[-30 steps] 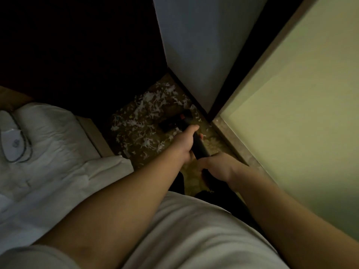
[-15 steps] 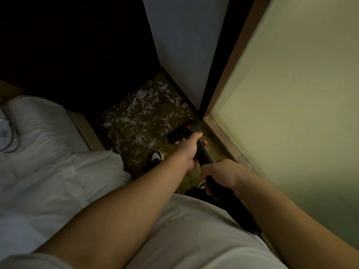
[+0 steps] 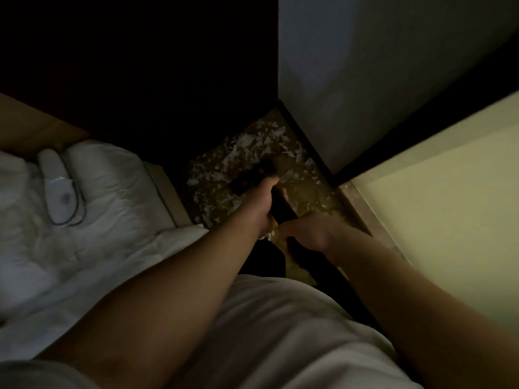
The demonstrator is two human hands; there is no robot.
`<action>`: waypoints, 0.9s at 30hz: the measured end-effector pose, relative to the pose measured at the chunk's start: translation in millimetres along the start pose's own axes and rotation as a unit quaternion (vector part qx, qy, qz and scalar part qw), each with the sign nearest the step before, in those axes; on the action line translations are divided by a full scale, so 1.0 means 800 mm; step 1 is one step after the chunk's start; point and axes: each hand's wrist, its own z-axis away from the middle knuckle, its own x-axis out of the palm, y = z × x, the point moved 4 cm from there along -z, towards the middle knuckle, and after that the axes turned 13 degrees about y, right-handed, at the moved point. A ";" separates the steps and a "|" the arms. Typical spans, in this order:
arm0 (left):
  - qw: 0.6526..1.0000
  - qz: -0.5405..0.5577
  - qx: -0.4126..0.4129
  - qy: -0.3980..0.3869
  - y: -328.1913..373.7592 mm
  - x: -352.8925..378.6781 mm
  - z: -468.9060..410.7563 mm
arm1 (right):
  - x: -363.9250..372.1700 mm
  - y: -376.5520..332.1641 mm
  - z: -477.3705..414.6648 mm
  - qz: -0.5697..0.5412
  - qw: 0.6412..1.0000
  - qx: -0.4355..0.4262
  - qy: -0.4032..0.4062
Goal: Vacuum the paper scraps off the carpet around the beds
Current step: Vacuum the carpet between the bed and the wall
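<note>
Working the narrow carpet [image 3: 317, 193] strip between bed [image 3: 84, 220] and wall [image 3: 365, 80]. Looks roughly early-to-mid: thick paper scraps [image 3: 252, 147] ahead and left of the nozzle, sparser nearer. Gripping the vacuum [image 3: 281, 207] wand with both hands, left hand [image 3: 261, 204] ahead of right hand [image 3: 306, 234].

One view only: we wear a wide-angle head cam that faces forward and steeply down along our own forearms, with the pale shirt filling the bottom edge. The left hand [image 3: 264, 204] and right hand [image 3: 307, 234] grip the black vacuum wand [image 3: 282, 210] at mid-frame, close in. The brown patterned carpet [image 3: 304, 189] with white paper scraps [image 3: 252, 147] lies just beyond them. A white quilted bed [image 3: 106, 197] runs off the left, a pale yellow wall [image 3: 449, 209] off the right. Straight lines splay towards the frame edges, and the shot is dim.
</note>
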 end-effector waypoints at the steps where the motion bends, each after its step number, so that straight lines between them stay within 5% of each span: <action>1: 1.000 -0.002 0.002 0.009 0.015 -0.013 -0.008 | 0.014 -0.018 -0.008 0.003 1.000 -0.005 -0.006; 13: 0.995 0.071 0.025 0.065 0.101 -0.128 -0.059 | 0.129 -0.112 -0.050 0.062 0.995 -0.049 -0.057; 27: 0.995 0.071 -0.009 0.065 0.002 -0.084 -0.013 | 0.078 -0.017 -0.007 0.030 0.998 -0.032 -0.049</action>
